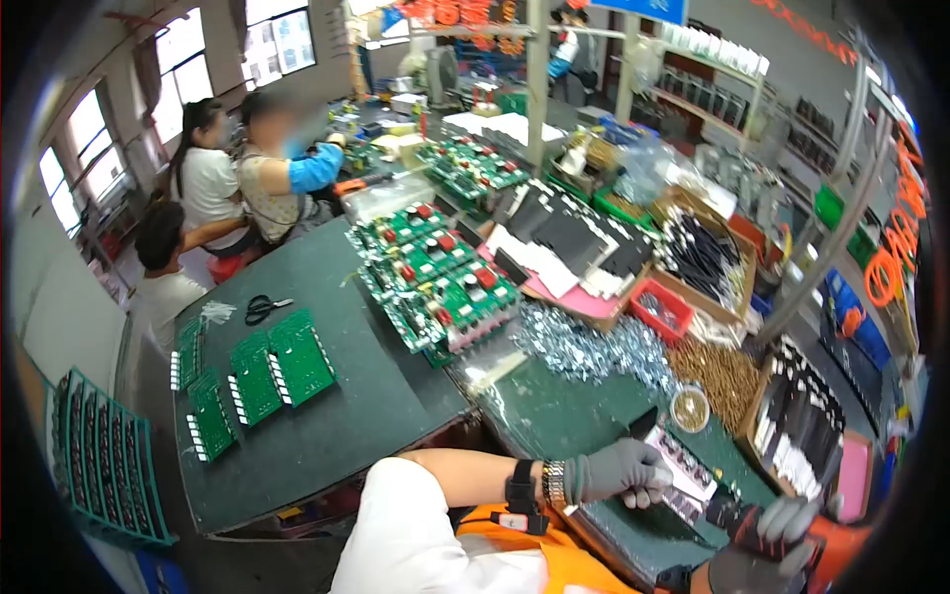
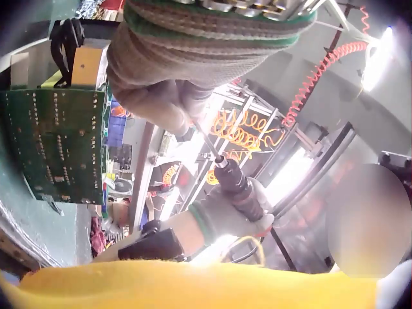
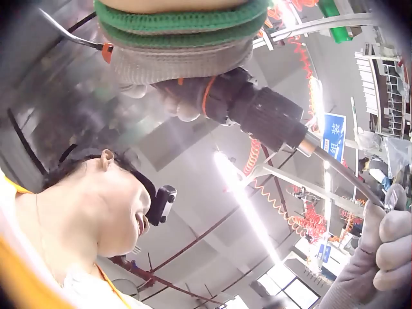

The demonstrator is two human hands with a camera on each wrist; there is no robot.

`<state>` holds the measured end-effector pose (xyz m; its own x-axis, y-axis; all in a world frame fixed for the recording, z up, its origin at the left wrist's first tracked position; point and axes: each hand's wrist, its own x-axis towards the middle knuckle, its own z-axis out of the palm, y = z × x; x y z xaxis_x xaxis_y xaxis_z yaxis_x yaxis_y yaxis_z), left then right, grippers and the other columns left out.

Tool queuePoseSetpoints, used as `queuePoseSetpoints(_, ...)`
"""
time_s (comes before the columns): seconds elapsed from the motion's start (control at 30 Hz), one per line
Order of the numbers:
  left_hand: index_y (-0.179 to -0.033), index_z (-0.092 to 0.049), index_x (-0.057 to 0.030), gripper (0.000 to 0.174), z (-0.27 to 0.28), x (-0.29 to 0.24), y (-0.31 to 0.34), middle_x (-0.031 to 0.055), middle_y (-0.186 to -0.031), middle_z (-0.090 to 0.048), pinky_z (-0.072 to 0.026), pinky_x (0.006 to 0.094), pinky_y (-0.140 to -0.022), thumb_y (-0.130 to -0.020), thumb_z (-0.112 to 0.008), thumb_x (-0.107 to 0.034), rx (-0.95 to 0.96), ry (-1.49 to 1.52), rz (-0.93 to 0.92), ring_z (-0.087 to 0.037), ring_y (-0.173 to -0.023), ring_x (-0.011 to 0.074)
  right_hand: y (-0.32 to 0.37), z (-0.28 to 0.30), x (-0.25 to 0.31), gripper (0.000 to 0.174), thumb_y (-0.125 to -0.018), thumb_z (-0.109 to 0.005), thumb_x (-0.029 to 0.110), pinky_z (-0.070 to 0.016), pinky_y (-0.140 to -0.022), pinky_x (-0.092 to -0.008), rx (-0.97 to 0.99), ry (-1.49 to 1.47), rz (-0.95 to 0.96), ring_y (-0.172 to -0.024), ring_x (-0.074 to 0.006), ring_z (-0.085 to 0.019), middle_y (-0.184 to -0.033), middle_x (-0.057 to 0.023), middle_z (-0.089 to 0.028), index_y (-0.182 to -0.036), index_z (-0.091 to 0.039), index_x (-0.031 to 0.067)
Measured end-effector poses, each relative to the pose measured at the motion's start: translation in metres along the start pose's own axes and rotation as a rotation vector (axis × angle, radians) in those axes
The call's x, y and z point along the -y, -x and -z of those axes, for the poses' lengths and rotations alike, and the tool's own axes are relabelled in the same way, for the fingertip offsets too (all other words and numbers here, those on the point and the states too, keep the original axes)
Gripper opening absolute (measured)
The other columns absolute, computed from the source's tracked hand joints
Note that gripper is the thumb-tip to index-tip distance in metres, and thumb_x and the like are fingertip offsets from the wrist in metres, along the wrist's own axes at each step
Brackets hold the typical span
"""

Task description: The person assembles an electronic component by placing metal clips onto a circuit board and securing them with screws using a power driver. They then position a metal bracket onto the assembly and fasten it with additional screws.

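My gloved right hand [image 1: 787,525] grips a black and orange power screwdriver [image 3: 264,116], its long bit [image 3: 347,168] pointing toward my left hand. The gloved left hand [image 1: 618,473] has thumb and fingers pinched together at the bit's tip. Between those fingers, in the right wrist view, shows a small shiny metal piece [image 3: 394,196], too small to tell its kind. Just beside the left hand in the head view lies a pale panel [image 1: 683,465] with a row of dark parts along it. The left wrist view shows the screwdriver [image 2: 235,187] from below, with the right hand [image 2: 254,209] around its body.
Piles of silvery metal parts [image 1: 594,342] and brass-coloured screws [image 1: 717,376] lie ahead, beside a small round tub [image 1: 690,408]. Boxes of black parts [image 1: 802,421] stand at the right. Green circuit boards [image 1: 435,277], scissors [image 1: 265,309] and seated people are to the left.
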<state>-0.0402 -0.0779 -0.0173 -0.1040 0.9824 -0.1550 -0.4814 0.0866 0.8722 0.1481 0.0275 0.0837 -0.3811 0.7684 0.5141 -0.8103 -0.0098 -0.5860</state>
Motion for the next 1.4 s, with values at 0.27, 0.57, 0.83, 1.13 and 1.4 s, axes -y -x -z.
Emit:
queuePoseSetpoints(0.27,-0.103,-0.062,0.0058,0.023,-0.011,0.002,0.027,0.0098,-0.082,-0.067,-0.0502,0.0247,-0.061,-0.092,-0.060,-0.014,0.053,-0.011,0.285,-0.061,-0.065,0.0114,-0.032,0.010,-0.006,0.060,-0.085,-0.072,0.013,-0.0389,-0.034,-0.0271,0.830,-0.369,-0.067,-0.037,-0.0118,-0.044,-0.058,-0.0005,-0.052,-0.132,-0.039,-0.0045)
queuePoseSetpoints(0.57,-0.114,-0.057,0.0060,0.029,-0.005,0.005,0.026,0.0116,-0.089,-0.068,-0.0533,0.0237,-0.064,-0.093,-0.058,-0.013,-0.011,-0.097,0.276,-0.064,-0.073,0.0113,-0.003,-0.003,-0.021,0.074,-0.086,-0.071,0.020,-0.0385,-0.035,-0.0276,0.349,-0.124,0.021,-0.039,-0.0127,-0.046,-0.064,-0.0027,-0.055,-0.142,-0.028,0.0003)
queuePoseSetpoints(0.83,-0.124,-0.053,0.0001,0.037,-0.005,-0.012,-0.002,0.0053,-0.066,-0.063,-0.0480,0.0238,-0.053,-0.091,-0.062,-0.014,0.039,-0.413,0.238,-0.059,-0.058,0.0080,-0.021,-0.004,-0.036,0.068,-0.087,-0.070,0.027,-0.0385,-0.044,-0.0285,0.226,0.080,0.021,-0.046,-0.0136,-0.045,-0.068,-0.0026,-0.052,-0.139,-0.034,0.0028)
queuePoseSetpoints(1.13,-0.120,-0.061,-0.0120,0.040,0.008,0.036,0.023,0.0053,-0.075,-0.060,-0.0431,0.0329,-0.058,-0.081,-0.068,-0.008,-0.086,-1.427,-0.738,-0.056,-0.061,0.0210,-0.029,-0.001,-0.041,0.068,-0.087,-0.068,0.026,-0.0379,-0.044,-0.0280,0.267,0.199,0.008,-0.047,-0.0131,-0.044,-0.068,-0.0027,-0.052,-0.140,-0.032,0.0024)
queuePoseSetpoints(1.4,-0.118,-0.064,-0.0175,0.045,-0.004,0.066,0.016,0.0096,-0.120,-0.052,-0.0427,0.0391,-0.081,-0.074,-0.072,-0.017,-0.314,-1.588,-0.820,-0.052,-0.096,0.0272,-0.032,-0.006,-0.047,0.068,-0.086,-0.069,0.025,-0.0357,-0.042,-0.0280,0.298,0.155,-0.022,-0.044,-0.0121,-0.042,-0.061,-0.0011,-0.049,-0.139,-0.033,0.0032)
